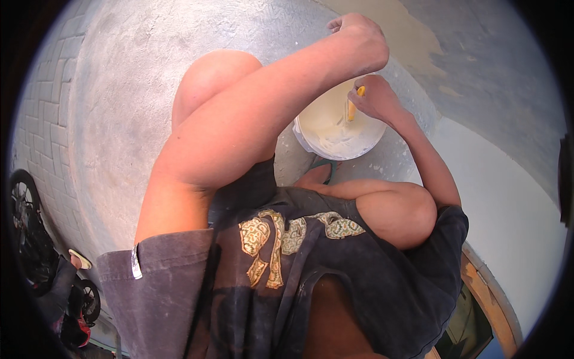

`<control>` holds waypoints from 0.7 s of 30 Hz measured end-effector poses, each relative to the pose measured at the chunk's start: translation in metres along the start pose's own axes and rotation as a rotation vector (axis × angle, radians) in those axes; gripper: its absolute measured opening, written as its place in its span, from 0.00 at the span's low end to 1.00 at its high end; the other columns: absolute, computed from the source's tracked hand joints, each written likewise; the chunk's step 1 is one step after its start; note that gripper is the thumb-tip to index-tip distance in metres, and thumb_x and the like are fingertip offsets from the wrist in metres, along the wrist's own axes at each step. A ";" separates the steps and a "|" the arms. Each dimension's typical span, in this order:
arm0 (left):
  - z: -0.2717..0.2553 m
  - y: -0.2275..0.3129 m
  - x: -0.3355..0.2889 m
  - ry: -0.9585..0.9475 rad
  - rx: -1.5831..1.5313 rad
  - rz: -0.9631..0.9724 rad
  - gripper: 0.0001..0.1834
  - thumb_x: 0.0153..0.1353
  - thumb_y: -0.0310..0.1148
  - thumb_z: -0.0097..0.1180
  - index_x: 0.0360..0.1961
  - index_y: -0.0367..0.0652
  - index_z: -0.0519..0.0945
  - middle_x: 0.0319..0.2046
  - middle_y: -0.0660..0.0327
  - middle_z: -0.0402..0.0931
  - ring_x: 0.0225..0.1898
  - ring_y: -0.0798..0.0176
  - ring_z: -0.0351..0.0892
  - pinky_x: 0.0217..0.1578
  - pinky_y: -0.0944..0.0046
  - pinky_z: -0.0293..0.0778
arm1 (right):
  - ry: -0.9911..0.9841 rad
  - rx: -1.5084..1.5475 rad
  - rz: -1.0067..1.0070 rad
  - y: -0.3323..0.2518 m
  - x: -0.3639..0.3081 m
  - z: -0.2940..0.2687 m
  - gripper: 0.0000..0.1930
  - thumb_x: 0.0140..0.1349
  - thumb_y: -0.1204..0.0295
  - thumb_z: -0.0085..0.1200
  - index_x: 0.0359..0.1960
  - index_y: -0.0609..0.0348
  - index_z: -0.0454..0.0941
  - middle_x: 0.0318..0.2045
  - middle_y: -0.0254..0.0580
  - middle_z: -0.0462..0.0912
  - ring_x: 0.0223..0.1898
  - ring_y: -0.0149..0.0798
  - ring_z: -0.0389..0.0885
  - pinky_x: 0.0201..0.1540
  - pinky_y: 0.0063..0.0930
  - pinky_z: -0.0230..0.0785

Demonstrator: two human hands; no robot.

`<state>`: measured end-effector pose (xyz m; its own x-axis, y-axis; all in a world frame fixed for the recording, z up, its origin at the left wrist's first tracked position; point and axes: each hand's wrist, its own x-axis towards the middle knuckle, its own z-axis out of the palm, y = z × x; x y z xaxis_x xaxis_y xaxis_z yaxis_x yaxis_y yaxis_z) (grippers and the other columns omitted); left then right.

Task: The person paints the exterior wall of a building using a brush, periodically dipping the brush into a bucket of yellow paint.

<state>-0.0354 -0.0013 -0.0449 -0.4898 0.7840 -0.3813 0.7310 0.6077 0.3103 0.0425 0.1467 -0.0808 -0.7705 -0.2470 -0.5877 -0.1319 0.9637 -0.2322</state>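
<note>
My right hand (pixel 378 99) is closed round a flat tool with a yellow handle (pixel 351 111), held upright over a white bucket (pixel 308 145). The tool's lower end meets the thick cream-coloured mix (pixel 335 133) inside; whether it is a brush or a scraper I cannot tell. Beyond the bucket, my left hand (pixel 357 27) hangs from a bent wrist, its fingers curled in. Nothing shows in those fingers, though the palm is hidden. My left forearm passes over my raised knee and covers part of the bucket's far left side.
The bucket stands on grey, paint-spotted concrete (pixel 131 107) between my legs, near a sandalled foot (pixel 323 172). A wall (pixel 502 60) with cream and grey patches rises at the right. Paving (pixel 45 113), a motorbike (pixel 27 221) and another person's foot (pixel 79 260) are at the left.
</note>
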 end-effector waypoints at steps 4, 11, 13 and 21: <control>-0.002 0.000 -0.001 -0.002 -0.105 -0.051 0.16 0.53 0.33 0.59 0.44 0.46 0.82 0.44 0.52 0.79 0.44 0.46 0.79 0.46 0.42 0.75 | 0.037 -0.107 0.104 -0.021 -0.003 -0.027 0.15 0.49 0.66 0.55 0.24 0.72 0.78 0.24 0.61 0.79 0.28 0.56 0.80 0.36 0.42 0.73; 0.012 0.001 0.003 0.237 -0.090 -0.066 0.05 0.44 0.22 0.51 0.18 0.37 0.80 0.23 0.53 0.77 0.28 0.54 0.78 0.27 0.58 0.71 | -0.009 -0.020 0.001 0.017 0.007 0.034 0.16 0.49 0.65 0.55 0.22 0.72 0.77 0.23 0.60 0.79 0.27 0.55 0.80 0.35 0.42 0.72; 0.010 0.000 0.001 0.262 -0.066 -0.046 0.05 0.44 0.22 0.51 0.18 0.37 0.80 0.22 0.52 0.77 0.28 0.54 0.78 0.28 0.58 0.71 | 0.027 0.048 -0.009 0.022 0.003 0.035 0.16 0.49 0.64 0.55 0.20 0.71 0.77 0.22 0.58 0.79 0.25 0.53 0.79 0.33 0.41 0.72; 0.011 0.001 0.001 0.248 -0.150 -0.099 0.06 0.46 0.22 0.51 0.19 0.38 0.80 0.22 0.53 0.78 0.29 0.54 0.79 0.28 0.57 0.72 | -0.031 0.073 0.199 -0.012 -0.012 -0.038 0.18 0.50 0.63 0.54 0.20 0.71 0.78 0.14 0.55 0.76 0.19 0.48 0.77 0.28 0.36 0.71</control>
<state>-0.0303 -0.0012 -0.0549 -0.6701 0.7155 -0.1974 0.6046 0.6805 0.4139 0.0295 0.1418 -0.0413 -0.7570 -0.0569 -0.6510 0.0671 0.9842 -0.1640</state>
